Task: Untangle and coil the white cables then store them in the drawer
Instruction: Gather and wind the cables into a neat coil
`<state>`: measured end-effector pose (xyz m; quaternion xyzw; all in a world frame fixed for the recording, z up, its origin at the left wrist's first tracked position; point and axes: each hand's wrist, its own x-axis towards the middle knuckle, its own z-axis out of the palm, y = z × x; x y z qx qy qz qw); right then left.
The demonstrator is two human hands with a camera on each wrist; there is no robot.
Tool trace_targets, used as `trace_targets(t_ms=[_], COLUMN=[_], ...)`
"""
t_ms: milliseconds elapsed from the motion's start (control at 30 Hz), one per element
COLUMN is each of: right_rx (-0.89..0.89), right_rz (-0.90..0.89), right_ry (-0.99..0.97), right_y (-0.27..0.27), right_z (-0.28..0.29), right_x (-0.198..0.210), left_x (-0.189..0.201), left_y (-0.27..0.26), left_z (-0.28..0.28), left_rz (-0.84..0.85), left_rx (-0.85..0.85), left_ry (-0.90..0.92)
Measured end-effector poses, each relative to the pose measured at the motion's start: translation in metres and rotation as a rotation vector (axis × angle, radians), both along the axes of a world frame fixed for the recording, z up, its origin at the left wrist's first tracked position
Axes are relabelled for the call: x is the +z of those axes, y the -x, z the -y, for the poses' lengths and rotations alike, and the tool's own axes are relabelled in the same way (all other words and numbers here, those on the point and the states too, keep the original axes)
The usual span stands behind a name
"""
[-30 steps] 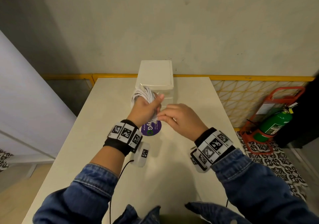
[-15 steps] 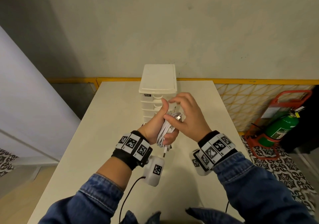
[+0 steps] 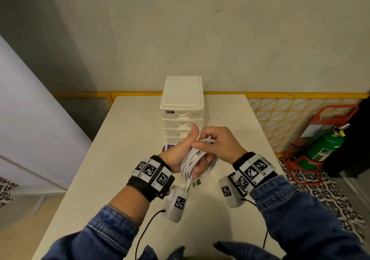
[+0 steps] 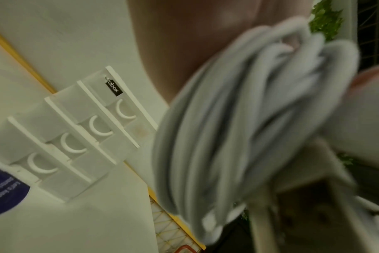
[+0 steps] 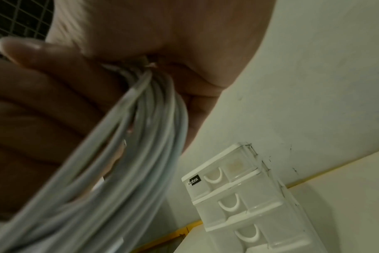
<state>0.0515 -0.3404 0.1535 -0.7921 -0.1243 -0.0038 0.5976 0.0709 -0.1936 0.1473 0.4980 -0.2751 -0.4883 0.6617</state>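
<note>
Above the table (image 3: 120,159), the left hand (image 3: 178,153) holds the coiled white cables (image 3: 191,160) while the right hand (image 3: 220,145) pinches their top, before the closed drawer unit (image 3: 182,103).

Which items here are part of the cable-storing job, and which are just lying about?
Part of the job:
- bundle of coiled white cables, gripped by left hand and right hand
- white plastic four-drawer box, drawers closed

Lying about:
- round purple sticker on the cream table
- green fire extinguisher in its red stand on the floor
</note>
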Motion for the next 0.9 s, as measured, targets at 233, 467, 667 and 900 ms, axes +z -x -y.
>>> trace_targets(t_ms=[233, 467, 667, 900], right_rx=[-0.184, -0.492, -0.618, -0.597], right_rz=[0.053, 0.069, -0.069, -0.223], right_ry=[0.077, 0.013, -0.081, -0.507], right_y=[0.001, -0.002, 0.003, 0.017], right_z=[-0.004, -0.001, -0.007, -0.02], right_x=[-0.004, -0.008, -0.011, -0.012], left_x=[-0.007, -0.008, -0.004, -0.017], left_y=[-0.005, -0.002, 0.004, 0.012], left_z=[-0.012, -0.013, -0.002, 0.01], left_rz=[0.123, 0.354, 0.518, 0.646], left_rx=[0.181, 0.606, 0.772, 0.911], left_ry=[-0.063, -0.216, -0.178, -0.122])
